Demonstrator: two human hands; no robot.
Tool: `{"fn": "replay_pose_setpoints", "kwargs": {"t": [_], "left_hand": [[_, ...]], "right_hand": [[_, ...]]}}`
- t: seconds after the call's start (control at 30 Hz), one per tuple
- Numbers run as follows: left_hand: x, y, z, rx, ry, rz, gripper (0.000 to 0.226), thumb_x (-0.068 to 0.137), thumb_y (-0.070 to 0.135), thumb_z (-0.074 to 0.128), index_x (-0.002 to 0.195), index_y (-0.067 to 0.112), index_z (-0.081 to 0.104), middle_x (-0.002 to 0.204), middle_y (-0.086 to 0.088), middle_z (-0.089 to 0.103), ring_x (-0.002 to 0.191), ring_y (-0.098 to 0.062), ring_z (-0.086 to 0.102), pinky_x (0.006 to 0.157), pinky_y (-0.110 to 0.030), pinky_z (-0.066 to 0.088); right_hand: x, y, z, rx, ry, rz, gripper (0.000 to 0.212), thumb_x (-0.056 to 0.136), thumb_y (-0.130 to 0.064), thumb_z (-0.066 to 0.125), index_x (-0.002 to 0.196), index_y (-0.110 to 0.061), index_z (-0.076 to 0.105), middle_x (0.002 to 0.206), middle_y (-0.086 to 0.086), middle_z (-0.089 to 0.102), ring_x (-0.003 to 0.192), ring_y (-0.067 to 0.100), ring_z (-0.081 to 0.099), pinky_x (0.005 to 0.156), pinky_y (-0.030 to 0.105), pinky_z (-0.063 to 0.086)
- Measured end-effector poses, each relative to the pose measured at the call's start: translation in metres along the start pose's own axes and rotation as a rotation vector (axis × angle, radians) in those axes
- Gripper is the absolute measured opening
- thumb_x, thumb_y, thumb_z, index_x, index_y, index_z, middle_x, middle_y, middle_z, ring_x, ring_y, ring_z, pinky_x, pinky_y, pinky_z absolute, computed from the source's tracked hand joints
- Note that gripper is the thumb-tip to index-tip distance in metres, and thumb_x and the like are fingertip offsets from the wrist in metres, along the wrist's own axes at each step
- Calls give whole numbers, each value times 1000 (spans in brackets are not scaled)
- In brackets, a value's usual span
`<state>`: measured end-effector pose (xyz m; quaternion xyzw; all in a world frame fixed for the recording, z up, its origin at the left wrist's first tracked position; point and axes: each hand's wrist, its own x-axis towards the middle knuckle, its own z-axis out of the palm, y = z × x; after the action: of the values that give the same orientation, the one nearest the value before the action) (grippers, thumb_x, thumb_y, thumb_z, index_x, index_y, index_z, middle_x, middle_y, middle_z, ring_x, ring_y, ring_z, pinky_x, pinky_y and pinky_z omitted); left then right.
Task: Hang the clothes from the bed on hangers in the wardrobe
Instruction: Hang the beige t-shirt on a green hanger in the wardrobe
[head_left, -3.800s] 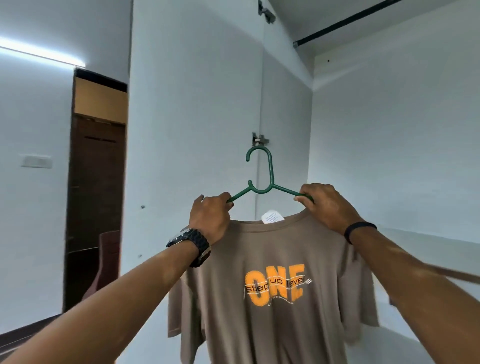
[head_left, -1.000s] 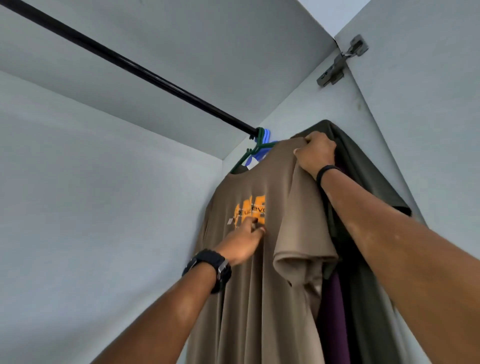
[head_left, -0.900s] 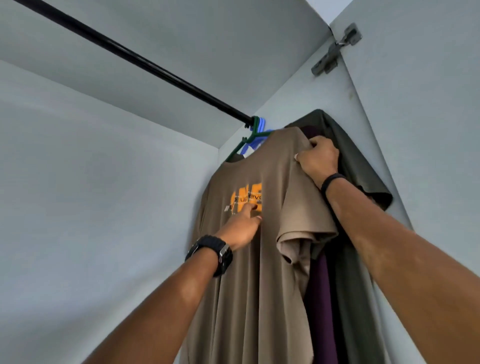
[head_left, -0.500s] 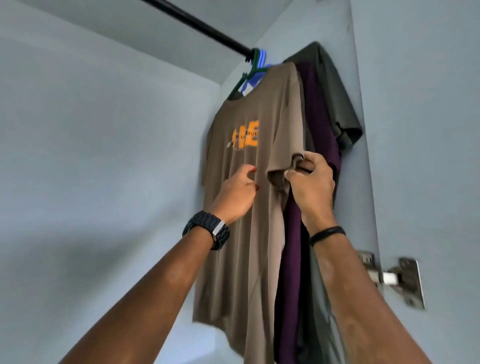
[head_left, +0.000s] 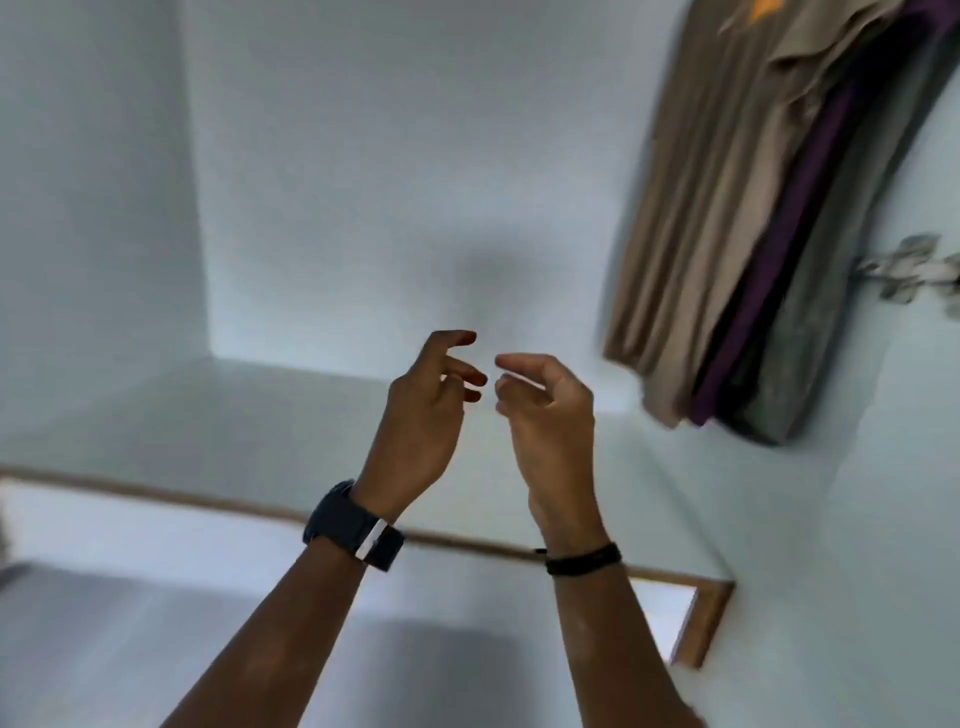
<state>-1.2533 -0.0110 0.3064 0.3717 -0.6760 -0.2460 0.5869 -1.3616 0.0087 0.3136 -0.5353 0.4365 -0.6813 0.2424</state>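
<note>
The brown T-shirt (head_left: 717, 197) with an orange print hangs at the upper right inside the wardrobe, in front of a purple garment (head_left: 774, 270) and a dark grey-green one (head_left: 826, 291). Its hanger and the rail are out of frame. My left hand (head_left: 426, 415) and my right hand (head_left: 545, 415) are raised side by side in the middle of the view, left of and below the clothes. Both hold nothing, and their fingers are loosely curled.
The white wardrobe shelf (head_left: 260, 431) lies below my hands, with a wooden front edge (head_left: 467, 540). A metal door hinge (head_left: 904, 265) is fixed to the right wall beside the clothes. The white back wall (head_left: 389, 182) stands behind.
My right hand has let go of the brown shirt's sleeve and my left hand has left the fabric. Both hands have drawn back and down, and the view has tilted downward.
</note>
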Motion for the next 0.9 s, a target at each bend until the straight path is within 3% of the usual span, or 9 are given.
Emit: {"fn": "replay_pose_setpoints", "kwargs": {"t": [0.27,0.57,0.73,0.83,0.9], "left_hand": [[-246,16,-147,211,367,-458,41,97,4,39,110,40,52,91,5,68,85,-13,67,77,-30,51],[-494,108,-258,385,890,-746,41,97,-1,39,110,35,52,96,-4,67,87,-19,67,78,-36,53],[-632,165,-289,456,1185,-860,39,97,0,39,112,34,52,94,-4,68,84,-17,66,72,-33,53],[-704,195,-300,482,1277,-953,34,97,0,39,117,25,50,92,1,65,84,-15,64,66,-27,53],[-755,212,-305,530,1331,-1017,34,96,0,40,116,26,50,94,-1,65,85,-13,64,71,-34,54]], "right_hand": [[-215,0,85,132,-621,309,27,84,-1,56,85,-25,70,88,-18,70,89,2,65,89,40,53],[-459,-62,166,224,-1320,299,23,86,-8,61,82,-29,68,84,-13,72,84,7,67,82,45,56],[-610,-106,176,266,-1639,263,15,87,-7,62,90,-19,70,86,-7,71,82,6,67,80,39,57],[-690,-125,171,280,-1780,258,13,87,-7,62,91,-17,70,85,-4,71,81,9,67,79,37,56],[-741,-135,165,273,-1887,244,11,88,-9,62,94,-15,70,88,-4,71,83,8,67,79,34,56]]}}
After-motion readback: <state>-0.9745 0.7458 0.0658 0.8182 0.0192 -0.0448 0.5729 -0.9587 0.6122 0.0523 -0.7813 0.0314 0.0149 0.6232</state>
